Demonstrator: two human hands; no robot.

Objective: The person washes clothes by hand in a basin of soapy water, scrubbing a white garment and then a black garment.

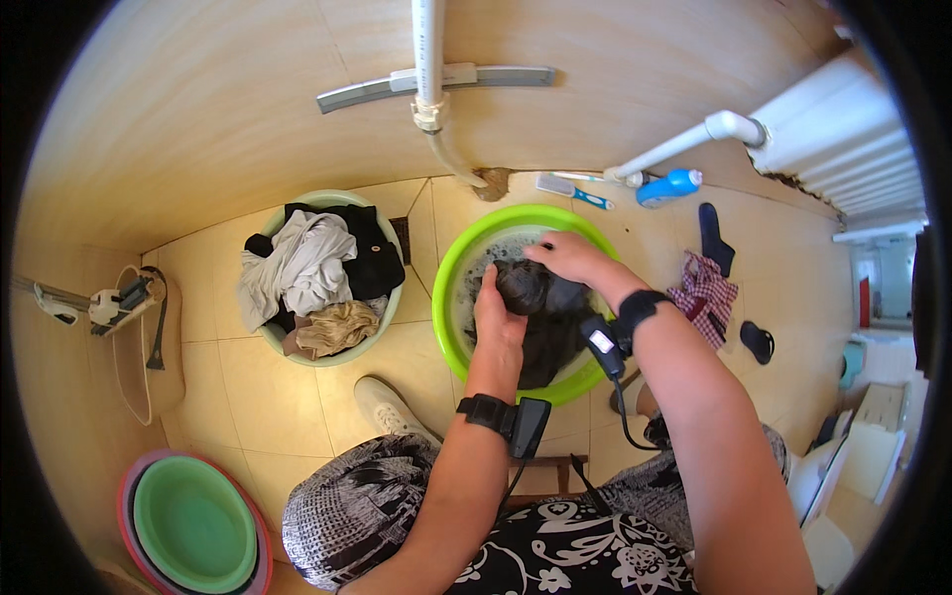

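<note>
— Down on the tiled floor [268, 397], what are the hands at?

— Both are in the bright green basin [448, 297], at about twelve o'clock from the person's knees. The left hand [496, 319] is closed around a bunched dark garment [535, 307], fingers wrapped over its left side. The right hand [570, 256] presses on the same cloth from the top, fingers curled down onto it. Suds show in the water behind the cloth.

— Anything on the wrists?

— Each carries a black strap with a small device and a cable.

— And round about?

— At ten o'clock from the green basin, just beside it, stands a pale green tub [382, 322] heaped with clothes: white, black and tan pieces. At two o'clock lie a scrubbing brush [573, 189] and a blue bottle [669, 185] near the wall. At three o'clock, a checked cloth [704, 296] and a dark sock [712, 236] lie on the tiles. Far off at eight o'clock, stacked basins [193, 526] sit, well apart from the washing.
</note>
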